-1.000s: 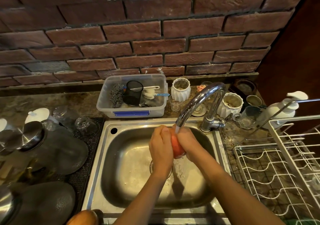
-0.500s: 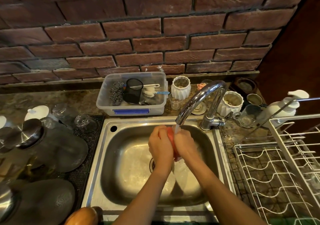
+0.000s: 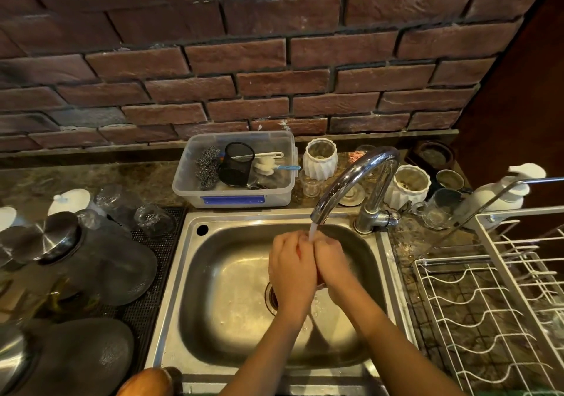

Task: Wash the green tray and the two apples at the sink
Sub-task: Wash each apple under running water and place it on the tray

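Over the steel sink (image 3: 225, 298), my left hand (image 3: 291, 269) and my right hand (image 3: 332, 262) are cupped together around a red apple (image 3: 319, 284). Only a thin reddish sliver of it shows between my palms. Water (image 3: 312, 232) runs from the curved tap (image 3: 354, 178) onto my fingers. A green strip (image 3: 515, 393) shows at the bottom right edge; I cannot tell whether it is the tray. A rounded orange-brown thing (image 3: 146, 382) lies at the sink's front left corner.
A clear plastic box (image 3: 235, 195) with scourers and brushes stands behind the sink. A white wire dish rack (image 3: 488, 304) fills the right counter, with a soap pump (image 3: 506, 194) and white cups (image 3: 320, 159) behind. Glass jars and lids (image 3: 91, 258) crowd the left mat.
My hands have closed further over the apple, so much less red shows than a second ago. The view has shifted slightly; the water keeps running.
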Available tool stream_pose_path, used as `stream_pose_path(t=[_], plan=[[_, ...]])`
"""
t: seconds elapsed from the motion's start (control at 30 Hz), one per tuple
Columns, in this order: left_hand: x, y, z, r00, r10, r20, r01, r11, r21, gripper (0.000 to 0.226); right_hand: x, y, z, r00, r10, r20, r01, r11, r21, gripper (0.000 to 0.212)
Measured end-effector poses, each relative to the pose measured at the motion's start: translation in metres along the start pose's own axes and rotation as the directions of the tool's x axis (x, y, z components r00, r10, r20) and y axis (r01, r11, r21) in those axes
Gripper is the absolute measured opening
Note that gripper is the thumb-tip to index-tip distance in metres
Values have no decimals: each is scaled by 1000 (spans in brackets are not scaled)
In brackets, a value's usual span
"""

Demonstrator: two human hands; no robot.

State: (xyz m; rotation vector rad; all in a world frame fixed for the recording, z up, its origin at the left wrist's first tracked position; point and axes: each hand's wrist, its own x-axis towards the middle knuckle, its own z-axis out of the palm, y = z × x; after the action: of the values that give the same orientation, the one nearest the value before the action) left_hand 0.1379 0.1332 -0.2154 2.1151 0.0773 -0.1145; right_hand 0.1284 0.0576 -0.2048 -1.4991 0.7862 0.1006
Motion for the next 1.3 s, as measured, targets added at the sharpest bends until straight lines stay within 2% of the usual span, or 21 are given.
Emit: stream_pose_path(t=[0.13,0.2,0.27,0.33,0.37,0.43,0.47,0.5,0.53,0.57,0.63,0.67,0.7,0.77,0.83,0.87,0.97,1.03,1.1,1.17,1.3], plan=[[-6,-8,-2,955,232,185,-268,941,206,56,1,3,-17,959,259,115,-277,942,191,31],[-1,-13,-5,893,377,245,-434,865,252,53,1,8,-23,921,343,183,-380,894,238,37],[0,-17,-5,874,420,245,-471,855,216,46,2,8,-25,899,381,214,-427,870,248,43],[-3,-15,-3,930,336,147,-357,923,147,39,2,5,-24,918,342,198,-382,897,222,45],[-4,-12,-1,961,262,93,-271,957,102,32,2,4,-22,945,279,170,-307,935,177,42],[-3,-1,1,998,57,41,-57,998,-9,20,-5,1,-19,984,116,133,-123,991,48,32],[2,3,1,994,-104,29,107,989,-104,20,-10,2,-17,989,47,141,-46,999,-9,28],[9,8,-1,951,-307,28,305,922,-240,19,-15,5,-14,987,-14,161,21,999,-45,26],[17,14,-5,865,-497,69,485,793,-370,16,-19,7,-11,982,-65,176,77,995,-63,28],[22,17,-10,775,-614,149,610,666,-430,16,-22,11,-8,978,-106,178,121,990,-71,30],[24,23,-16,660,-673,334,745,526,-410,18,-22,12,-3,974,-182,134,195,977,-89,30],[22,25,-17,645,-657,391,762,517,-390,19,-20,11,-2,971,-217,98,227,967,-112,24],[19,25,-17,664,-625,410,748,550,-372,21,-18,8,-1,970,-236,60,242,962,-128,19],[13,18,-15,780,-509,364,621,702,-348,26,-13,3,-1,974,-227,-7,225,971,-85,20],[4,2,-15,883,-317,347,421,861,-285,38,-7,-3,-4,991,-124,-48,126,991,39,21],[-3,-7,-18,901,-223,372,330,909,-255,45,-4,-7,-5,998,-41,-52,46,993,107,19],[-16,-30,-27,902,-77,426,208,940,-271,53,-1,-10,-6,966,259,22,-256,936,242,23],[-19,-35,-35,887,14,461,155,932,-328,60,-3,-3,-5,902,418,109,-427,824,373,35],[-18,-36,-38,853,59,519,157,919,-362,85,-4,5,-3,870,469,150,-478,731,487,40],[-16,-34,-40,842,58,536,147,932,-331,106,-3,9,-4,860,478,177,-493,690,530,42],[-7,-25,-41,836,74,543,92,958,-273,111,-1,10,-11,816,491,305,-568,582,582,52]])
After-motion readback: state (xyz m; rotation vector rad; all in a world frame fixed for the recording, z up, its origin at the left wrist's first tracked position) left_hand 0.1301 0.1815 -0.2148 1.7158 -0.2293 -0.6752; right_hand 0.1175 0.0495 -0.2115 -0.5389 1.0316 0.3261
